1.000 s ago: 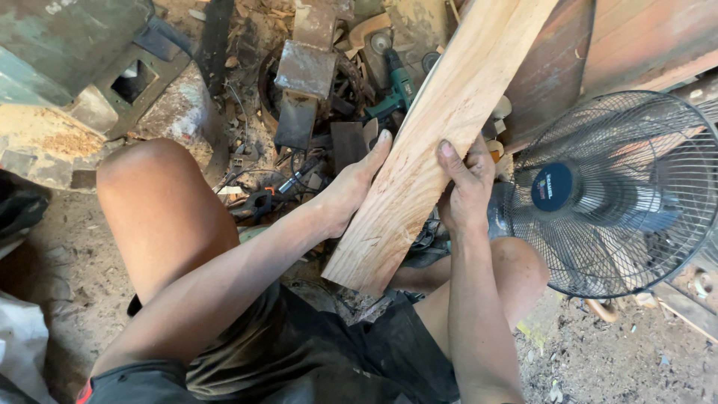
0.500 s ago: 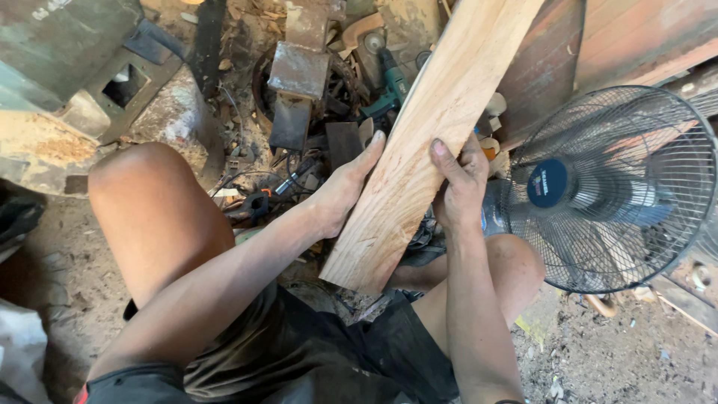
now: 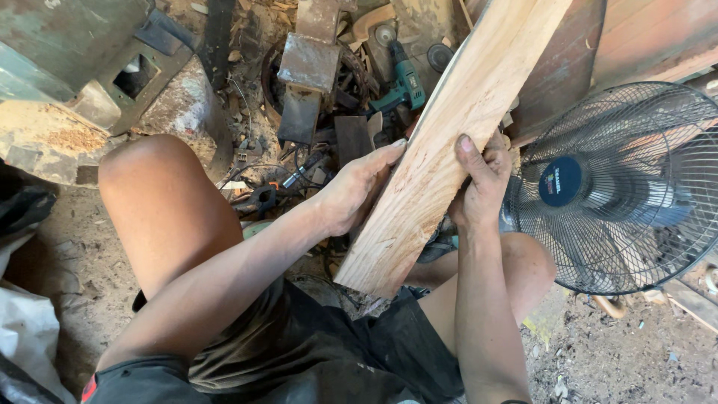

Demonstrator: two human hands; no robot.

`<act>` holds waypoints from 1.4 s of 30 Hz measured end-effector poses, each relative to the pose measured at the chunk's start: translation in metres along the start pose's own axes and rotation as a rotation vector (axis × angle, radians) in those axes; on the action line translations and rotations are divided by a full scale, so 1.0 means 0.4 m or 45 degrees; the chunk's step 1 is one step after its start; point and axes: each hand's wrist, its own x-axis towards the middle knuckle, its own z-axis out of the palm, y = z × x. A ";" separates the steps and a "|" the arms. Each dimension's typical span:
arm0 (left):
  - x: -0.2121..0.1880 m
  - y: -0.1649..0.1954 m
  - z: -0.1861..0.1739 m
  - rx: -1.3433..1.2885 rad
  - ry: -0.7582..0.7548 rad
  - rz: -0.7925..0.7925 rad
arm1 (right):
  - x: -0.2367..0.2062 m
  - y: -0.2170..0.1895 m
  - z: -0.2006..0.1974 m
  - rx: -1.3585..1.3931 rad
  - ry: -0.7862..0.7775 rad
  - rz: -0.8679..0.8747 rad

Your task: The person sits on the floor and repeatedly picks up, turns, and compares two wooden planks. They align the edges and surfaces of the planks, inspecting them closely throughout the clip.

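Both hands grip a long pale wooden plank (image 3: 449, 150): left hand (image 3: 355, 191) on its left edge, right hand (image 3: 482, 183) wrapped around its right edge. Plank tilted; lower end between the knees, upper end beyond the frame's top, beside a black wire-caged fan (image 3: 621, 187).

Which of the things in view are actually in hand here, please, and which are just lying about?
In hand:
- pale wooden plank, gripped on both edges
- left hand
- right hand

Lying about:
- electric fan beside the right knee
- green power drill
- rusty metal block
- cables and scrap on the ground
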 end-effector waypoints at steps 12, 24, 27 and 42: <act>-0.001 -0.014 0.002 -0.146 -0.261 0.050 | 0.003 0.037 -0.045 0.503 -0.429 0.108; -0.048 0.027 0.051 0.292 -0.262 0.199 | 0.020 0.047 -0.079 0.730 -0.224 0.381; -0.053 0.034 0.049 0.342 -0.176 0.267 | -0.009 0.049 -0.097 0.428 -0.030 0.206; -0.052 0.043 0.034 0.306 -0.019 0.286 | -0.004 0.057 -0.121 0.473 -0.189 0.177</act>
